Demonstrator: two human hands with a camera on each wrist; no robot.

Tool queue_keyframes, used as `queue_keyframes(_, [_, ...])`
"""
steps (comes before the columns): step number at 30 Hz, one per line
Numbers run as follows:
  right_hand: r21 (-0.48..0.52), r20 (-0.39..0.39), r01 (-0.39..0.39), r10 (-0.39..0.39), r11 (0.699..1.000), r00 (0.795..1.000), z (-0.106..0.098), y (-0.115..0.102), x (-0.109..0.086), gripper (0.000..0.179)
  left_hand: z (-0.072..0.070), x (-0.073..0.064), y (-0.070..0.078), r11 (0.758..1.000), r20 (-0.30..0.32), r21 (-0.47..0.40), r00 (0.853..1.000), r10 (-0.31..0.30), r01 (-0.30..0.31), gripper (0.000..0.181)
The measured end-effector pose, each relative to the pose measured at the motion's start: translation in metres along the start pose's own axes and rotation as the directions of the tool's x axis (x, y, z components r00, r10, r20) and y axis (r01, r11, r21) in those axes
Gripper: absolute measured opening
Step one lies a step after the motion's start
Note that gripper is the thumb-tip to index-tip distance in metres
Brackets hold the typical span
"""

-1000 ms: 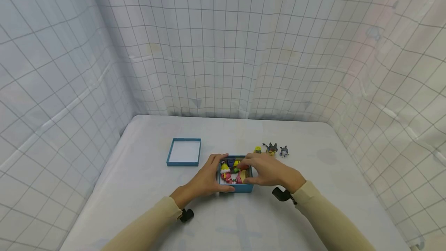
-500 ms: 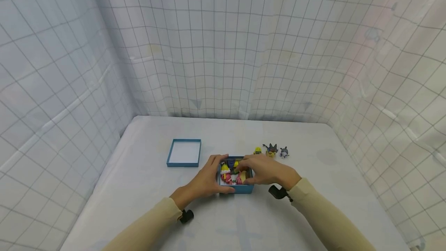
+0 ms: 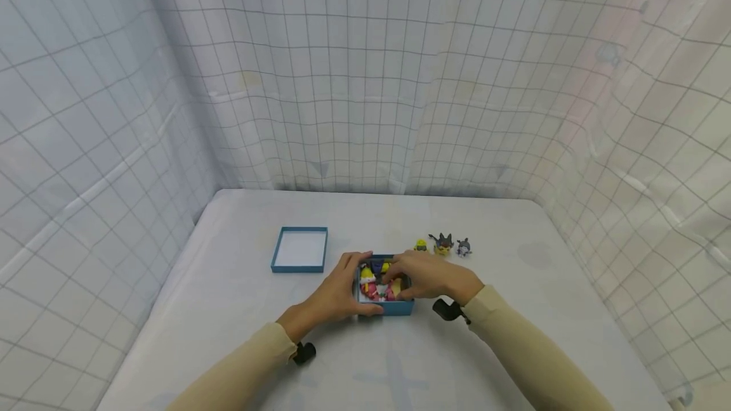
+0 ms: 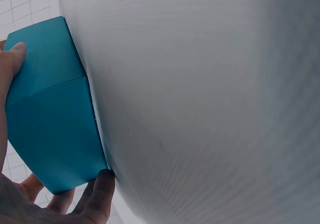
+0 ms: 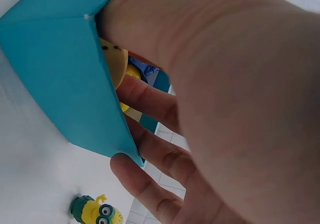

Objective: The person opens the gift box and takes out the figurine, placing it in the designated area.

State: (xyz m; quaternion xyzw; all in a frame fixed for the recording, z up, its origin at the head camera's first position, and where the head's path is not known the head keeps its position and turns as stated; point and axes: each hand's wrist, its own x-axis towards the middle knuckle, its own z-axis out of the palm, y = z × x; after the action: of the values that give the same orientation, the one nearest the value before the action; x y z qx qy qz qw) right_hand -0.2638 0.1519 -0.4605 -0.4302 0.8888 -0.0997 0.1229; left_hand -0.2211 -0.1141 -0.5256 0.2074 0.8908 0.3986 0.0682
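Note:
In the head view my left hand (image 3: pixel 337 290) grips the blue box (image 3: pixel 394 309) at its left end. Its thumb lies along the near wall and its fingers reach round the far side; the left wrist view shows thumb and fingertips on the teal walls (image 4: pixel 55 129). Inside are several small figurines, among them a yellow-and-white one (image 3: pixel 367 275) and a pink one (image 3: pixel 370 290). My right hand (image 3: pixel 431 273) reaches in over the right wall, thumb and index finger around a beige-faced figurine (image 5: pixel 116 63). The thumb's tip is hidden behind the wall; the other fingers rest near the rim.
A shallow blue lid (image 3: pixel 299 249) lies upturned at the left. Behind my right hand stand a yellow minion figurine (image 3: pixel 421 245), a dark-eared figurine (image 3: pixel 442 244) and a small grey one (image 3: pixel 464 247). Gridded white curtains (image 3: pixel 365 81) enclose the table (image 3: pixel 240 227).
My right hand shifts slightly left and its index finger moves within the box; the green piece seen by that fingertip earlier is out of sight. My left hand stays on the box.

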Motion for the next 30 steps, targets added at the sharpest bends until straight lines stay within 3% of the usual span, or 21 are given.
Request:
queue_keyframes(17, [0.021, 0.103, -0.003, 0.001, 1.000, 0.995, -0.0013, 0.0012, 0.0053, 0.024, -0.0004, -0.0005, -0.0012, 1.000, 0.003, -0.004, 1.000, 0.005, -0.005, 0.120])
queue_keyframes(30, [0.055, 0.086, 0.048, -0.053, 0.997, 0.995, -0.0035, 0.0032, 0.0030, 0.018, 0.0011, 0.0017, -0.0029, 1.000, -0.001, 0.013, 1.000, 0.010, -0.010, 0.122])
